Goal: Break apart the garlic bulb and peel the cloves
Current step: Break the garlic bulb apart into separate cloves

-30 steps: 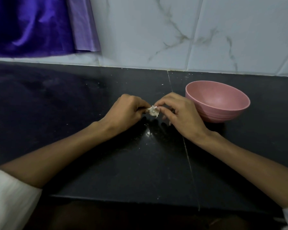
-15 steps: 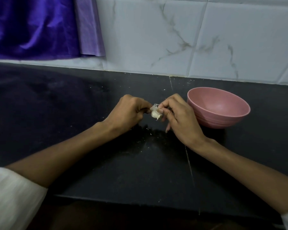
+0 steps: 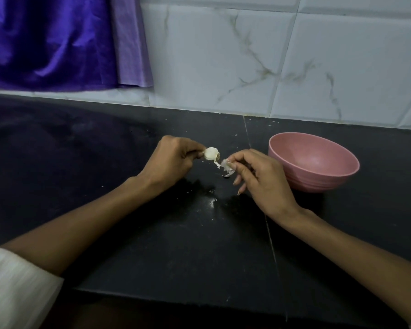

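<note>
My left hand (image 3: pixel 170 160) pinches a small white garlic clove (image 3: pixel 211 153) by one end, held just above the black counter. A few centimetres to its right, my right hand (image 3: pixel 259 175) pinches a strip of papery white skin (image 3: pixel 226 165) that hangs down from its fingertips. A thin strand of skin reaches from that strip toward the clove. The clove looks mostly bare and pale, with a brownish root end facing the right hand.
A pink bowl (image 3: pixel 318 179) stands on the black counter (image 3: pixel 128 210) just right of my right hand; I see nothing inside it. Small white skin flecks (image 3: pixel 212 200) lie below the hands. A tiled wall and a purple cloth (image 3: pixel 45 43) lie behind.
The hands were together on the clove; now they have pulled apart, the right hand taking a strip of skin off to the right. The camera has tilted, so everything sits lower in view.
</note>
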Demonstrator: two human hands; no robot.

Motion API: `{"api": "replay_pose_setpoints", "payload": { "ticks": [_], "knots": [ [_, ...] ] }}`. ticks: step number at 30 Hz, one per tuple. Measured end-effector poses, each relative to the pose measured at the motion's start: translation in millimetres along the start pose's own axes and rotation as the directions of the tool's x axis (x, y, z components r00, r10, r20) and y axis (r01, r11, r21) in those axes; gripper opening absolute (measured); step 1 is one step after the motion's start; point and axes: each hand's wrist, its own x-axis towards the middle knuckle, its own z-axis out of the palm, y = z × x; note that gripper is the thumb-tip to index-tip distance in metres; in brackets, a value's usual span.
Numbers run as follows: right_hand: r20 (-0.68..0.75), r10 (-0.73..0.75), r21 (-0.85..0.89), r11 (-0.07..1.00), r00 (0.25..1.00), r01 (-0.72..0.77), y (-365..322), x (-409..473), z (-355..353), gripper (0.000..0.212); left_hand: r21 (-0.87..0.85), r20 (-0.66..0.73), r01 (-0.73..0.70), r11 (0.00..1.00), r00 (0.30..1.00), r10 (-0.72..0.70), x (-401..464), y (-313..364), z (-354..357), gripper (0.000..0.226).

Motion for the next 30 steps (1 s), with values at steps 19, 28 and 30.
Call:
{"api": "replay_pose_setpoints", "payload": {
  "ticks": [19, 28, 30],
  "knots": [
    [0.052, 0.119, 0.058, 0.991, 0.991, -0.122, -0.1, 1.3, 4.8, 0.048, -0.022, 0.028, -0.122, 0.992, 0.992, 0.123, -4.6, 21.1, 0.4, 0.025],
    [0.033, 0.089, 0.159, 0.983, 0.996, -0.093, 3.9, 5.0, 2.9, 0.041, -0.527, 0.184, 0.286, 0.801, 0.958, -0.221, -4.1, 29.2, 8.7, 0.015],
    [0.025, 0.082, 0.168, 0.982, 0.996, -0.086, 5.2, 4.1, 3.2, 0.039, -0.702, 0.304, 0.437, 0.563, 0.898, -0.318, -4.6, 35.1, 9.5, 0.017]
  ]
}}
